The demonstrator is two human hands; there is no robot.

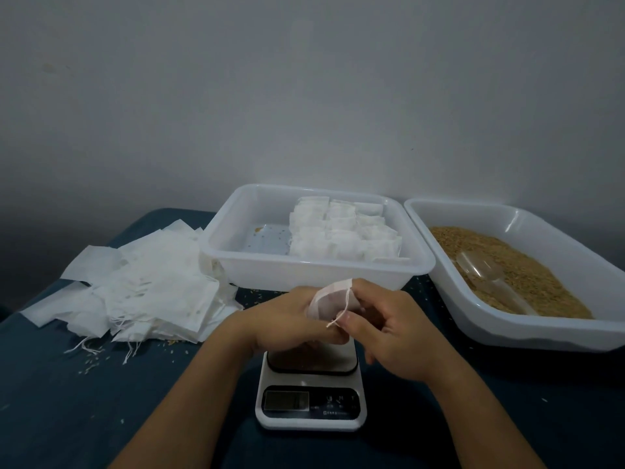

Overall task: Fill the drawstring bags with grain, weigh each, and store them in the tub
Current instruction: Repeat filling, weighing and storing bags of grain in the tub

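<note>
A small drawstring bag [329, 301] is held above the kitchen scale [311, 390] at the centre of the frame, gripped in the curled fingers of the left hand [291, 319] while its string [341, 309] is pinched by the right hand [395, 330]. The bag's mouth is seen gathered at the top, and both hands are kept just above the scale's platform.

At twelve o'clock from the hands, a white tub [316, 236] is shown with filled bags [345, 233] packed in rows across its right half; a few loose grains are scattered over its bare left floor. At two o'clock, a second tub [527, 275] is seen spread with brown grain [514, 265], a clear scoop [490, 275] laid on top. At ten o'clock, a loose heap of empty bags [145, 286] is piled on the surface, its strings trailing toward the near side.

Everything is set on a dark blue cloth [67, 384], dotted with stray grains, against a plain grey wall [304, 96]. The two tubs are placed almost touching. Open cloth is left at seven and five o'clock beside the forearms.
</note>
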